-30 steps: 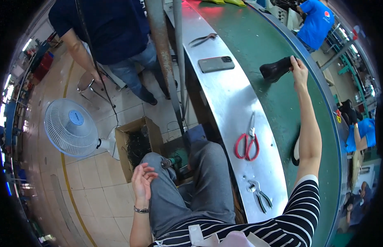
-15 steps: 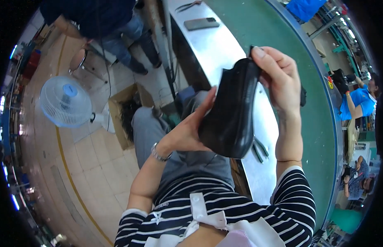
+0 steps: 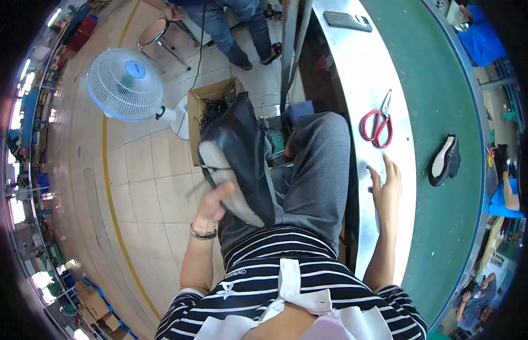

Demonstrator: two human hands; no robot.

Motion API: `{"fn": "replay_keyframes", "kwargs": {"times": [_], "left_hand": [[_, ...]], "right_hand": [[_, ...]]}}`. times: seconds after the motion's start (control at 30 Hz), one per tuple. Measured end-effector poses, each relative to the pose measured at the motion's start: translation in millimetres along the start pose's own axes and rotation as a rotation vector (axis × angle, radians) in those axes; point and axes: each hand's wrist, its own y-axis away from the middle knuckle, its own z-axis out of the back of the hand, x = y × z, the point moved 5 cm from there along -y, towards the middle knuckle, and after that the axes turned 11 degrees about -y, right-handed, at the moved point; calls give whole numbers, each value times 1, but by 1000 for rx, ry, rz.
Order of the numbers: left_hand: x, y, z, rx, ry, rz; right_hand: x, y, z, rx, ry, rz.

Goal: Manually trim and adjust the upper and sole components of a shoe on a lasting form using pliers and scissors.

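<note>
Over my lap, my left hand [image 3: 212,208] holds a black shoe [image 3: 241,158] by its edge, the thumb by the pale sole. A thin dark strip, partly blurred, crosses that sole. My right hand [image 3: 387,190] is over the metal bench, thumb and index finger apart. Small dark pieces, perhaps the ends of pliers, show beside its thumb, mostly hidden by the hand; whether it touches them I cannot tell. Red-handled scissors [image 3: 378,123] lie on the bench just beyond its fingertips.
A phone [image 3: 347,21] lies at the far end of the metal bench [image 3: 363,62]. On the green belt [image 3: 428,102] rests another black shoe [image 3: 444,160]. A white fan [image 3: 125,85], a cardboard box [image 3: 218,89] and a round stool [image 3: 154,31] stand left; another person is beyond.
My right hand has left the shoe and moved down to the bench. My left hand has swung the shoe left, turning its pale sole into view. My view has shifted, and the scissors now show.
</note>
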Motion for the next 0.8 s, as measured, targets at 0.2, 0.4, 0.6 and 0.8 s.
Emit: {"fn": "replay_keyframes", "kwargs": {"times": [0.2, 0.4, 0.6, 0.8], "left_hand": [[-26, -23, -5, 55, -2, 181], [-50, -54, -64, 207, -198, 216], [-37, -78, -64, 273, -357, 179], [-57, -83, -60, 160, -443, -229]], "right_hand": [[-60, 63, -6, 39, 227, -74], [-74, 63, -8, 149, -62, -351], [-45, 40, -14, 251, -1787, -955], [72, 8, -9, 892, -1395, -963]]}}
